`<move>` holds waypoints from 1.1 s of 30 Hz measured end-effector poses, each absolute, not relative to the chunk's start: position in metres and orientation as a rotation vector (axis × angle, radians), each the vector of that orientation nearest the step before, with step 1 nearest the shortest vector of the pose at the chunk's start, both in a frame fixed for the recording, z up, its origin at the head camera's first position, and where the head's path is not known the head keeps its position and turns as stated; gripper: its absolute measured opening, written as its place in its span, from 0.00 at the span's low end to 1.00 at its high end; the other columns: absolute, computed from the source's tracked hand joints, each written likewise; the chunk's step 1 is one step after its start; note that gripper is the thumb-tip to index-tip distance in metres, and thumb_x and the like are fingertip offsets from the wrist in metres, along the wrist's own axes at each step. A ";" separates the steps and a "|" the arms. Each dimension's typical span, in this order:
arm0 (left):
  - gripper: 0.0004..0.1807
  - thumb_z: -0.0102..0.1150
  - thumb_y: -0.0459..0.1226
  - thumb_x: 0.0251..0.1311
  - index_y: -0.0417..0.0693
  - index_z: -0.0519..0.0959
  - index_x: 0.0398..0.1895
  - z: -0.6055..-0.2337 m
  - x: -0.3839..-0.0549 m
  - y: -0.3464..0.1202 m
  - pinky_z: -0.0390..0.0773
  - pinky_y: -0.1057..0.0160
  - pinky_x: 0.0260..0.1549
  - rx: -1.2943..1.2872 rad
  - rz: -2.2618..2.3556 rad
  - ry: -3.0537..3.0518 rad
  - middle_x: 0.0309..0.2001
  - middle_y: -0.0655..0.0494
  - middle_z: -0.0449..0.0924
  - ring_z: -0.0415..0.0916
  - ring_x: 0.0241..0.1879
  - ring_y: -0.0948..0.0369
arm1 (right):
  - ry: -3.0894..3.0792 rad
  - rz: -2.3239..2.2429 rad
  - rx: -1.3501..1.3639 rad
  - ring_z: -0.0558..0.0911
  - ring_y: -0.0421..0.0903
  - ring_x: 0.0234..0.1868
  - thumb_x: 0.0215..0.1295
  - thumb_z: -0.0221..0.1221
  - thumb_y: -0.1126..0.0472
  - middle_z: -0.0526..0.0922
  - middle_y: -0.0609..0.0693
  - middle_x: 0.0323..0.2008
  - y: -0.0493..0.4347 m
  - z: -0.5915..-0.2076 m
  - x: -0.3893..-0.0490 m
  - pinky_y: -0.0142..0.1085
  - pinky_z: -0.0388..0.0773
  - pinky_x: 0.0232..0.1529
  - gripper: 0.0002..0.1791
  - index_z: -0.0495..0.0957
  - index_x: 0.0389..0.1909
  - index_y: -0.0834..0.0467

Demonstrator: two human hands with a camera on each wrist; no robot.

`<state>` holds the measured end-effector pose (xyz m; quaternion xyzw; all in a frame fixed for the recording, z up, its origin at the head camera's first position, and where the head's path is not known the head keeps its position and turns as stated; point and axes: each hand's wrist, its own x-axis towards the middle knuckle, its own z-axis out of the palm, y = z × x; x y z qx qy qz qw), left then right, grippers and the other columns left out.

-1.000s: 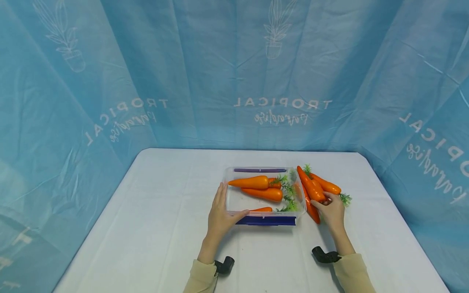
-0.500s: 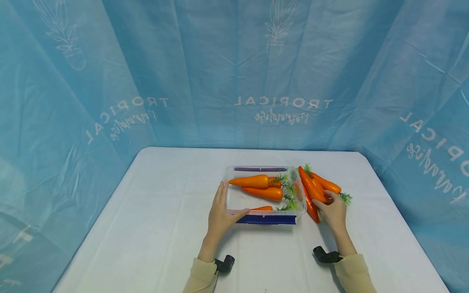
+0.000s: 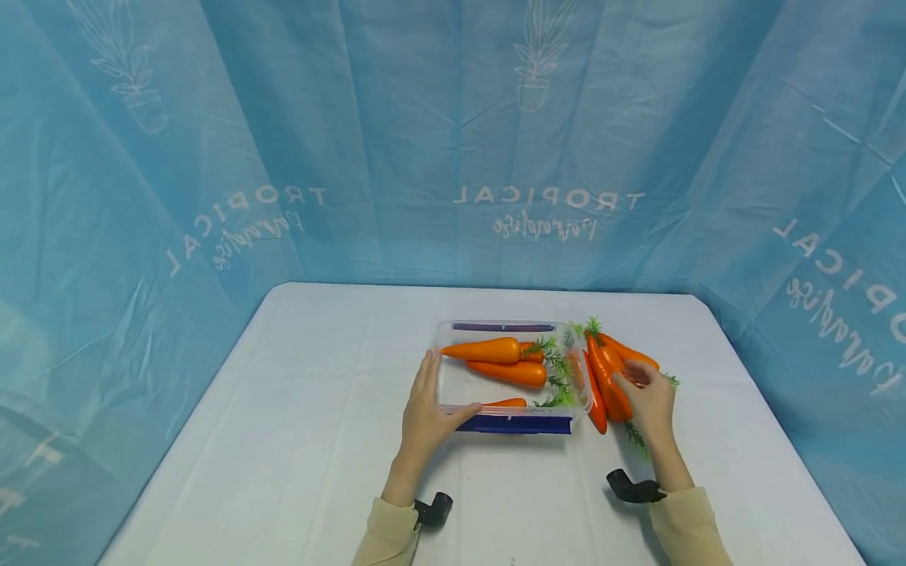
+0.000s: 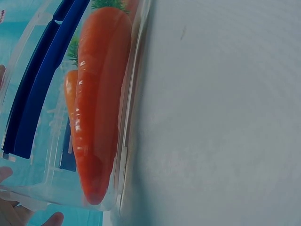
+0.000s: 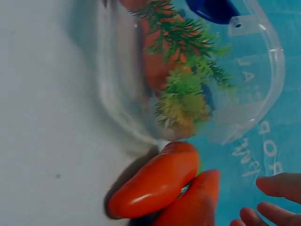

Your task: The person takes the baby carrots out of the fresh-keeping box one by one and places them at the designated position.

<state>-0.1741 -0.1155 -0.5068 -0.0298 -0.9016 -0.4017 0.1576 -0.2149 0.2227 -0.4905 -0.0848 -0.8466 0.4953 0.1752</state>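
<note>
A clear plastic box (image 3: 453, 393) with blue latch flaps holds several orange carrots (image 3: 481, 351) with green tops. My left hand (image 3: 423, 417) rests against its left front corner, fingers straight along the left wall and thumb over the front rim. Through the box wall, a carrot (image 4: 101, 103) shows large in the left wrist view. Just right of the box lies a pile of several carrots, including a red-orange carrot (image 3: 594, 401). My right hand (image 3: 650, 397) is over the pile's right side, fingers spread in the right wrist view; contact with a carrot is unclear.
A white-covered table (image 3: 318, 409) carries everything. Blue printed curtains (image 3: 396, 157) hang behind it and on both sides. Two carrots (image 5: 157, 181) lie close to the box's right end in the right wrist view. A black wrist mount (image 3: 433, 511) sits on the left wrist.
The carrot under my right hand has swung, its thick leafy end now nearer the front edge. My right hand has shifted slightly right. The left hand and box have stayed put.
</note>
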 end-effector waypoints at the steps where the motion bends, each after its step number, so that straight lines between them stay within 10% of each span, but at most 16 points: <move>1: 0.60 0.72 0.60 0.39 0.50 0.52 0.75 -0.507 -0.174 -0.116 0.60 0.42 0.68 -0.085 -1.149 -2.580 0.76 0.49 0.49 0.52 0.74 0.49 | -2.393 1.408 -0.231 0.71 0.20 0.28 0.58 0.64 0.67 0.83 0.67 0.41 0.221 -0.488 -0.215 0.10 0.68 0.32 0.18 0.78 0.48 0.70; 33: 0.59 0.73 0.59 0.39 0.48 0.54 0.74 -0.507 -0.174 -0.117 0.63 0.39 0.65 -0.105 -1.151 -2.553 0.76 0.48 0.50 0.54 0.72 0.46 | -2.425 1.539 0.066 0.76 0.29 0.32 0.61 0.62 0.64 0.84 0.63 0.40 0.154 -0.446 -0.236 0.17 0.72 0.37 0.15 0.79 0.48 0.65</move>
